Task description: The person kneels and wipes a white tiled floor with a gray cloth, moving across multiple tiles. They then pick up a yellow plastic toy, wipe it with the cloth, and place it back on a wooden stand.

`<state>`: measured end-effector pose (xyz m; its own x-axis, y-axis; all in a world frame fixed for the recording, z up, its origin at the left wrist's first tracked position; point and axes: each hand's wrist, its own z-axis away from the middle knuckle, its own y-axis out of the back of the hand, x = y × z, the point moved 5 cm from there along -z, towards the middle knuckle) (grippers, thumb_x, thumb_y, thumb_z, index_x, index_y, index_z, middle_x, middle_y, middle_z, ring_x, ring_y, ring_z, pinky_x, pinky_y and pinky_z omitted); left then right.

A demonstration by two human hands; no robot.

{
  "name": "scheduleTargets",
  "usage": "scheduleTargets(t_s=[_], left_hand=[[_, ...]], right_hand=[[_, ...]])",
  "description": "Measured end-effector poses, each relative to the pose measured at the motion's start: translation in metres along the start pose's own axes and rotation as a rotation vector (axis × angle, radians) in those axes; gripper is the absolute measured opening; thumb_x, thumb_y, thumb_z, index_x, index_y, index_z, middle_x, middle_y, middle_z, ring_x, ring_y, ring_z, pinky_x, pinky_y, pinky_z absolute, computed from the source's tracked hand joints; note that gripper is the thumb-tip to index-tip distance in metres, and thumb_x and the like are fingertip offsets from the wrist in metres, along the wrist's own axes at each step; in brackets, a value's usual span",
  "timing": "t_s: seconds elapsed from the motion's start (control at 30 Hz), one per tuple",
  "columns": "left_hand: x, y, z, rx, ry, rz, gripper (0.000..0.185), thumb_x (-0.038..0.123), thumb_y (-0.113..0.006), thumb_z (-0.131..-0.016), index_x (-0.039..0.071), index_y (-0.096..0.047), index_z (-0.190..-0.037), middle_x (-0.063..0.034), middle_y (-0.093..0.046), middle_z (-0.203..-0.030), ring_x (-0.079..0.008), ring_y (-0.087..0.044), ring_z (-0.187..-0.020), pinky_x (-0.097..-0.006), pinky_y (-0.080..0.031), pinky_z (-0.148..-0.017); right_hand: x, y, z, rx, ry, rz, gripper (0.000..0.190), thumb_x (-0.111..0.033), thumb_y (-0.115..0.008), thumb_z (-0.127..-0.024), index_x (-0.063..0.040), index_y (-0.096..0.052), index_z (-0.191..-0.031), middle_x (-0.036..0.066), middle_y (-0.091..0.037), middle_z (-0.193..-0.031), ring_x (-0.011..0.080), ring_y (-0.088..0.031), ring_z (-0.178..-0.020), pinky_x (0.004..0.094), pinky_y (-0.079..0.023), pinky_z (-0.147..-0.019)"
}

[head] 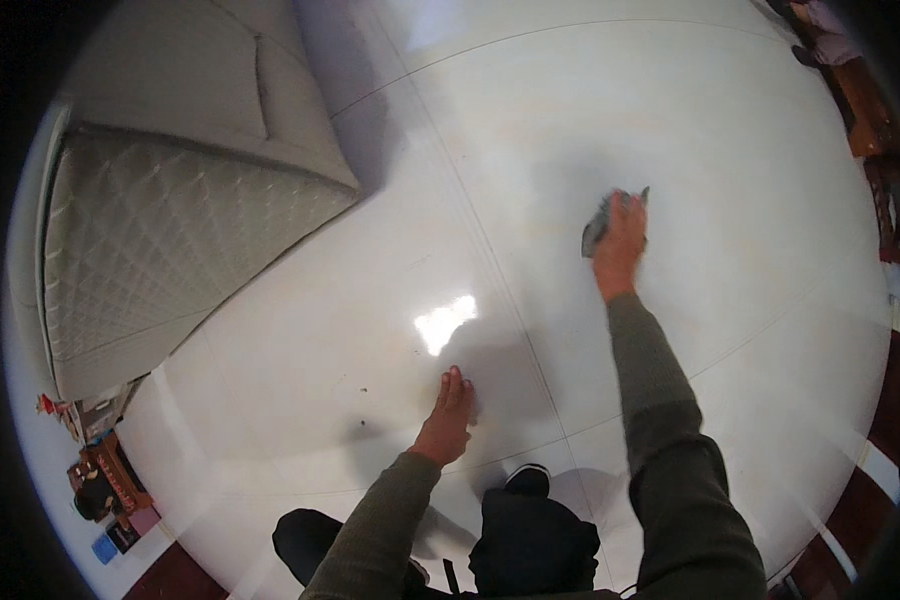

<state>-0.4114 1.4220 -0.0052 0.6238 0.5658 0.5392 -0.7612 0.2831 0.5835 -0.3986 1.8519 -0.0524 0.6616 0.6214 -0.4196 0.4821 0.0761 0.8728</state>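
Out ahead on the right, my right hand (pixel 621 247) is gripping a crumpled grey cloth (pixel 593 235) against the glossy white tiled floor (pixel 727 225). Bits of the cloth stick out to the left of the hand and beyond its fingertips; the palm hides the rest. My left hand (pixel 448 420) holds nothing. Its fingers are stretched forward, low over the tiles in front of my feet, and whether they touch the floor I cannot tell. Small dark specks (pixel 363 390) lie on the tiles to the left of this hand.
A grey sofa (pixel 187 247) with a quilted side juts in from the upper left. Wooden furniture (pixel 862 105) lines the right rim, near a partly visible person (pixel 832 37). A small wooden stand (pixel 116 472) and a blue item (pixel 105 549) sit at the lower left. My shoe (pixel 529 480) is below.
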Motion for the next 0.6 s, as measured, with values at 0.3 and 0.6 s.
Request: scheduleTargets(t_s=[0.3,0.6], left_hand=[[-0.003,0.0,-0.003,0.056,-0.04,0.028,0.096,0.006,-0.076,-0.086,-0.017,-0.023,-0.162,-0.0448,-0.011,-0.169,-0.0588,-0.011,-0.161,-0.0523,-0.017,-0.135],[-0.004,-0.011,0.008,0.165,-0.03,-0.115,0.078,0.016,-0.061,-0.094,-0.021,-0.033,-0.156,-0.0452,-0.018,-0.168,-0.0573,-0.017,-0.16,-0.0548,-0.018,-0.135]], right_hand=[[-0.243,-0.043,0.153,-0.489,0.738,-0.404,0.045,-0.012,-0.053,-0.106,-0.005,-0.06,-0.149,0.02,-0.049,-0.162,0.0379,-0.041,-0.155,0.0551,-0.029,-0.132],[-0.014,-0.048,-0.063,-0.009,0.17,-0.045,0.058,0.005,-0.051,-0.097,-0.003,-0.056,-0.154,0.027,-0.049,-0.161,0.0452,-0.04,-0.153,0.0561,-0.03,-0.128]])
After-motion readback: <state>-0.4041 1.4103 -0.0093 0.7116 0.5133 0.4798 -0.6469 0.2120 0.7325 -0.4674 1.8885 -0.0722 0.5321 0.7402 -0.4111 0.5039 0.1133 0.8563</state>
